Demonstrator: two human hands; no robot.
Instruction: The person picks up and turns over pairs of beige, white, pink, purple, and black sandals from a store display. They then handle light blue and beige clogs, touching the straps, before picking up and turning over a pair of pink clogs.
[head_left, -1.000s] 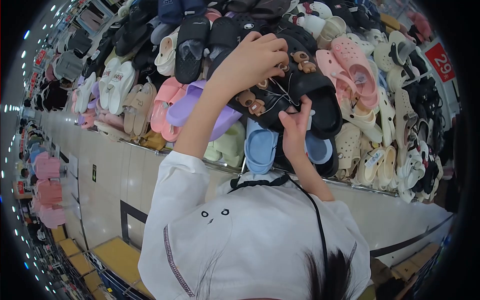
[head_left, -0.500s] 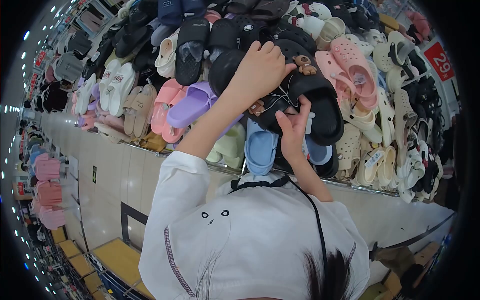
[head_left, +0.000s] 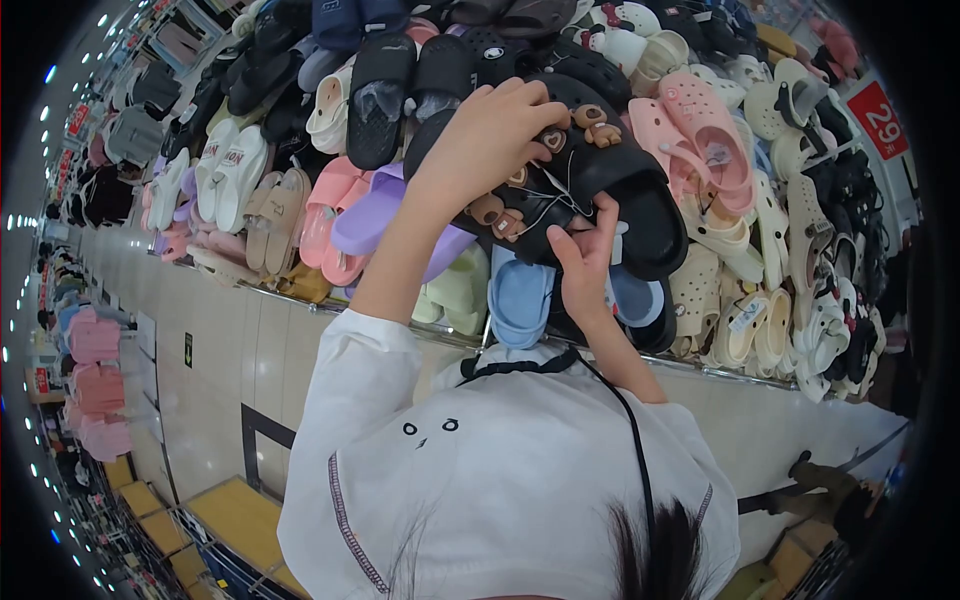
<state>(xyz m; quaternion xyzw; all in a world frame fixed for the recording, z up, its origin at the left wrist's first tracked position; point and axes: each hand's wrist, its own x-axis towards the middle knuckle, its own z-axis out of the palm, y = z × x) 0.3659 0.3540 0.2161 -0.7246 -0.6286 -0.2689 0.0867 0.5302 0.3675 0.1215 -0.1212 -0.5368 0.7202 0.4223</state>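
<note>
Whole wall rack (head_left: 740,378) here is packed with slippers and clogs in every colour: white ones on the left, pink clogs (head_left: 700,130) up right, cream ones lower right. Red price sign (head_left: 880,120) sits at the far right edge.

The black clogs (head_left: 610,195) are the thing in hand, a tied pair with little charms, held up against the rack right in the middle, over a purple slide (head_left: 375,215) and a blue slide (head_left: 520,295).

Left hand (head_left: 490,135) is clamped over the top of the black clogs, fingers curled round the upper edge. Right hand (head_left: 585,255) grips them from underneath, thumb pressed on the front near the white tag and string.

Smallest bits: brown bear charms (head_left: 595,122) on the upper clog, another bear (head_left: 495,212) on the lower one just under the left wrist.
</note>
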